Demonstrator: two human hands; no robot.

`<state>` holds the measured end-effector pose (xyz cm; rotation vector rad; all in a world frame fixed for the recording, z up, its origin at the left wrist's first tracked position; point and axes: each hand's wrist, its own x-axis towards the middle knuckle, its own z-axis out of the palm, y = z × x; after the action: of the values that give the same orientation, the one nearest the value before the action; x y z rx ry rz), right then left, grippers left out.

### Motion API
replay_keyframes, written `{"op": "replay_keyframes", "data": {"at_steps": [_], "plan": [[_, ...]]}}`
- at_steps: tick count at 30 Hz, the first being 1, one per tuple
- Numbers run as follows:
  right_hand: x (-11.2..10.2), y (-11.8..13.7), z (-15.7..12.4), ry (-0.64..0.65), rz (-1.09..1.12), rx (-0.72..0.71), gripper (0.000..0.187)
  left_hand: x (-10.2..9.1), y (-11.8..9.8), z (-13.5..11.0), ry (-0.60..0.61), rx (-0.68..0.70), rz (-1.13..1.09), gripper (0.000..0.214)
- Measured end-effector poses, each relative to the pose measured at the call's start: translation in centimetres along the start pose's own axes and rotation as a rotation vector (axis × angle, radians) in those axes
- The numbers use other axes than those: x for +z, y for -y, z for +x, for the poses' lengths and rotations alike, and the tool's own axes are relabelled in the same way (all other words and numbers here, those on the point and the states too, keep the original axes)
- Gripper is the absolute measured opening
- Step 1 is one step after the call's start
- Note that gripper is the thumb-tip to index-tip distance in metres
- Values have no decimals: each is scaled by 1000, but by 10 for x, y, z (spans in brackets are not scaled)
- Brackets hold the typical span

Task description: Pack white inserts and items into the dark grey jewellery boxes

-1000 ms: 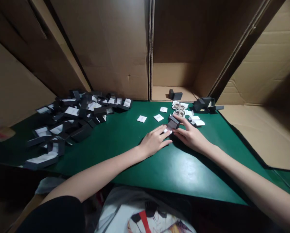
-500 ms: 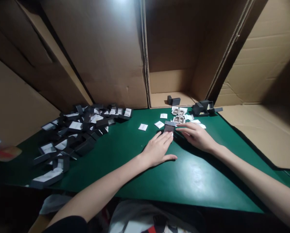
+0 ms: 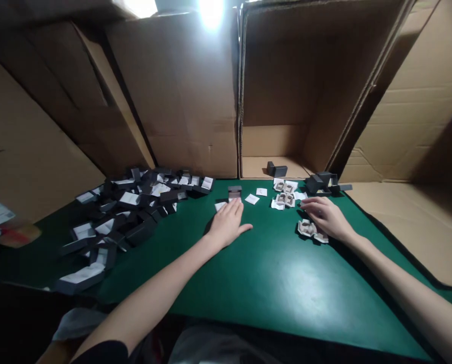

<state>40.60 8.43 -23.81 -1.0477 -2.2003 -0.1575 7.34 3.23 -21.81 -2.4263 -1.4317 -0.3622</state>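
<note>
My left hand [image 3: 226, 223] lies palm down on the table with its fingers stretched out and thumb spread. Its fingertips rest on a small dark jewelry-style box [image 3: 235, 191] that stands with its lid raised; the fingers cover the lower part. Beside that box, a white card [image 3: 220, 206] shows partly. My right hand [image 3: 330, 218] hovers at the right with loosely bent fingers, and I see nothing held in it. Just below it lie grey-white folded box inserts [image 3: 307, 228]. Its fingertips are near small white papers [image 3: 300, 195].
A heap of dark open boxes with white linings [image 3: 129, 198] covers the left. More inserts [image 3: 285, 194] and white cards [image 3: 252, 199] lie toward the back. Dark boxes [image 3: 322, 183] stand at back right. Cardboard cartons [image 3: 176, 101] wall the green table [image 3: 248, 283].
My left hand has slid the small box leftward over to a white card. My right hand has moved right, away from the box, and inserts now show below it. The view has tilted up.
</note>
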Motion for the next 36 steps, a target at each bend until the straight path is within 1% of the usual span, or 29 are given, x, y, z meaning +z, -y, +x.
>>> {"op": "replay_keyframes", "data": {"at_steps": [2, 3, 5, 8, 10, 11, 13, 15, 17, 18, 19, 22, 24, 26, 28, 30, 31, 33, 35, 36], "plan": [[1, 1, 0, 32, -17, -3, 23, 0, 13, 1, -8, -59, -27, 59], [0, 1, 0, 45, -22, -8, 23, -1, 16, 1, -19, -69, -38, 53], [0, 2, 1, 63, -23, -16, 23, -4, 15, 0, -48, -75, -54, 44], [-1, 1, 1, 63, -29, -29, 22, -12, 0, -2, -78, -27, -125, 34], [-2, 1, 1, 58, -39, -42, 22, -17, -13, -4, -87, 56, -228, 28], [-2, 3, 2, 53, -44, -52, 21, -18, -19, -5, -96, 98, -282, 28], [-4, 7, 3, 33, -43, -76, 21, -20, -29, -7, -116, 138, -363, 27], [-6, 15, 7, -7, -16, -104, 19, -20, -35, -7, -131, 149, -400, 20], [-6, 25, 14, -45, 47, -131, 18, -18, -36, -8, -156, 155, -423, 14], [-4, 32, 19, -45, 88, -145, 18, -16, -35, -7, -178, 157, -438, 14], [0, 38, 25, -26, 122, -158, 20, -15, -34, -7, -206, 160, -459, 15], [18, 56, 49, 124, 148, -186, 27, -12, -29, -6, -318, 138, -566, 18], [36, 65, 65, 206, 140, -152, 36, -14, -26, -5, -411, 80, -645, 19], [53, 73, 78, 260, 135, -84, 44, -17, -23, -4, -516, 1, -683, 20], [66, 79, 83, 309, 132, -51, 46, -19, -19, -2, -586, -56, -693, 18], [72, 84, 83, 300, 102, -47, 45, -19, -14, -1, -577, -68, -736, 18], [72, 87, 81, 282, 80, -46, 44, -17, -12, -1, -538, -56, -776, 21], [70, 92, 76, 251, 38, -37, 38, -10, -8, 0, -423, -21, -882, 35], [65, 96, 72, 243, 7, -28, 30, -2, -6, 1, -320, 1, -995, 48], [63, 97, 70, 244, -7, -27, 26, 2, -6, 2, -286, -1, -1040, 50]]}}
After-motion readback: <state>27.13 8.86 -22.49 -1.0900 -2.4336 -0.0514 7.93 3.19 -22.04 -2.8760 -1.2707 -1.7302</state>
